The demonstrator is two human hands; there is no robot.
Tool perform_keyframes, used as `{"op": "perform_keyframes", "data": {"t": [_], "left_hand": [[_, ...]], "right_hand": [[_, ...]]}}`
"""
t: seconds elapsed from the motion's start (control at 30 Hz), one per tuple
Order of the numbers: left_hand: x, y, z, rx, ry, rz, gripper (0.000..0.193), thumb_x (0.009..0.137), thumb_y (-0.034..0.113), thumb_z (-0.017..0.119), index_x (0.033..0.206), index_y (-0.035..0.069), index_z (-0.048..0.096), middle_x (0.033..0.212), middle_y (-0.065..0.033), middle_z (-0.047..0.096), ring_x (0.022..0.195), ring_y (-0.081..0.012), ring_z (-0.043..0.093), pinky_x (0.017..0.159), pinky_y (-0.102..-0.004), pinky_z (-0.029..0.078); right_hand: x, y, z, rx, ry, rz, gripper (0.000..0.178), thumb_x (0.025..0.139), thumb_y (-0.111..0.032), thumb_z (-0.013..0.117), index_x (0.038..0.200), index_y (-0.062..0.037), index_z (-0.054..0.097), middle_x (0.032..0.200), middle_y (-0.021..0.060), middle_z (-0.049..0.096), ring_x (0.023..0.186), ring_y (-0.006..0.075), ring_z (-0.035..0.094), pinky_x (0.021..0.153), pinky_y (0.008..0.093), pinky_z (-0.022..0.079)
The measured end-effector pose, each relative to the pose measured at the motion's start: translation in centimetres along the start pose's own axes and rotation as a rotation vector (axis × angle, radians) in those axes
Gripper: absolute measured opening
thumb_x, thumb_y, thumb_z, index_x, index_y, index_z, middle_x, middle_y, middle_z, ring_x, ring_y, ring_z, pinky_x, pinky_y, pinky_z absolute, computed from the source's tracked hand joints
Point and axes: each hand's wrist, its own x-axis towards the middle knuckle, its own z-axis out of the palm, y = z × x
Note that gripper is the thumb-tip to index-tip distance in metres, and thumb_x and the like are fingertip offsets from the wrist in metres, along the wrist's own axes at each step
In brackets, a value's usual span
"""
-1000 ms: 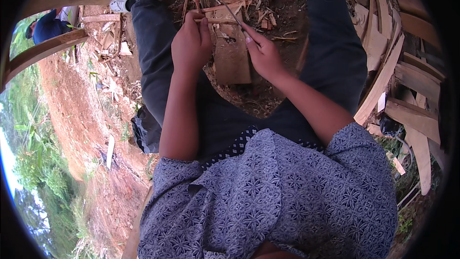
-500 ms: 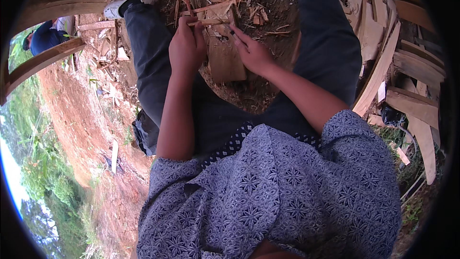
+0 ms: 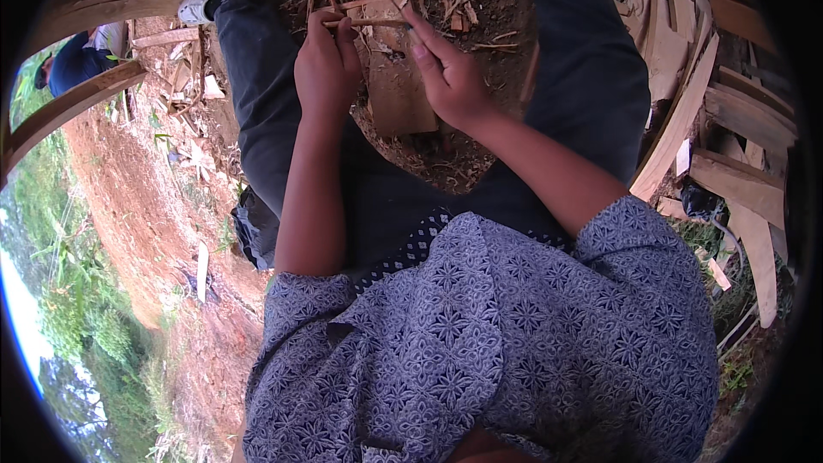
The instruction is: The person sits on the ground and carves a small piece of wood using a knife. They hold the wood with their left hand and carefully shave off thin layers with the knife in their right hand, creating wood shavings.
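Observation:
My left hand [image 3: 327, 73] is closed around one end of a short, thin wooden stick [image 3: 375, 22], held level between my knees. The fingers of my right hand [image 3: 456, 84] are closed on a small knife [image 3: 394, 3], whose narrow blade points up and left across the stick's right end. Its handle is mostly hidden by the fingers. Beneath the stick, a flat wooden block [image 3: 399, 107] lies on the ground between my legs.
Wood shavings and offcuts [image 3: 463, 15] litter the soil past my hands. Curved planks [image 3: 681, 120] are piled on the right. At left stand wooden beams [image 3: 103, 17], with another person [image 3: 73, 69] bent over beyond them. A dark bag [image 3: 255, 227] lies beside my left thigh.
Both hands have risen slightly away from my body with the stick. My right hand has turned, and the knife blade now shows more clearly, angled up and left.

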Motion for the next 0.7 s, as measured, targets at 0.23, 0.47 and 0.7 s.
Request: {"op": "perform_keyframes", "data": {"t": [0.23, 0.47, 0.7], "left_hand": [[-0.1, 0.4, -0.4, 0.021, -0.008, 0.002, 0.017, 0.102, 0.021, 0.054, 0.107, 0.005, 0.054, 0.081, -0.0167, 0.070, 0.076, -0.0395, 0.069, 0.063, -0.0471, 0.052], [-0.2, 0.3, 0.0, 0.015, -0.006, -0.025, 0.018, 0.103, 0.022, 0.053, 0.109, 0.005, 0.054, 0.082, -0.0163, 0.070, 0.075, -0.0386, 0.069, 0.064, -0.0466, 0.052], [-0.3, 0.1, -0.4, -0.040, 0.000, -0.052, 0.021, 0.103, 0.024, 0.054, 0.109, 0.004, 0.054, 0.082, -0.0172, 0.070, 0.074, -0.0392, 0.068, 0.063, -0.0473, 0.051]], "right_hand": [[0.8, -1.4, -0.2, 0.095, 0.093, -0.111, 0.047, 0.104, -0.022, 0.050, 0.151, -0.0219, 0.046, 0.064, 0.0105, 0.056, 0.054, 0.0141, 0.050, 0.056, 0.0323, 0.044], [1.3, -0.2, -0.1, -0.072, -0.109, 0.113, 0.047, 0.107, -0.020, 0.046, 0.153, -0.0166, 0.043, 0.128, 0.0163, 0.064, 0.110, 0.0185, 0.064, 0.089, 0.0309, 0.050], [1.2, 4.1, 0.5, -0.133, -0.116, 0.139, 0.046, 0.107, -0.021, 0.046, 0.153, -0.0174, 0.045, 0.089, 0.0105, 0.068, 0.080, 0.0178, 0.065, 0.074, 0.0337, 0.051]]}}
